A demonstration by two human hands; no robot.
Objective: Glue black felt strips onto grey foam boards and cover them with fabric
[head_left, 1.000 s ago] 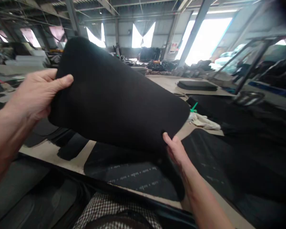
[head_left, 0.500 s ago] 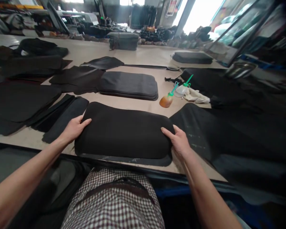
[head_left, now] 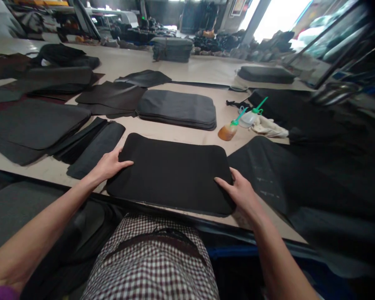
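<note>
A black rounded-corner sheet (head_left: pixel 173 175), perhaps leather or rubber, lies at the table's front edge before me. My left hand (head_left: pixel 111 163) grips its left side, thumb over the top and fingers mostly hidden at the edge. On the right side, my right hand (head_left: pixel 240 188) pinches the sheet in the same manner, thumb on top. Just beyond it rests a neat stack of similar dark sheets (head_left: pixel 178 108). A bundle of narrow dark strips (head_left: pixel 95 148) lies close to my left hand, and a large black piece with pale marks (head_left: pixel 262 171) is near my right.
An amber bottle (head_left: pixel 227 132) and a clear bottle (head_left: pixel 247 120), both with green spouts, stand by a whitish cloth (head_left: pixel 270 126). Dark piles (head_left: pixel 37 125) cover the left of the beige table (head_left: pixel 203 136). Farther back are a bundled stack (head_left: pixel 171 49) and a low stack (head_left: pixel 265 75).
The top sheet has come down and toward me, flattening over the marked sheet whose front rim showed beneath it. Both hands moved along with it. The view has shifted slightly.
</note>
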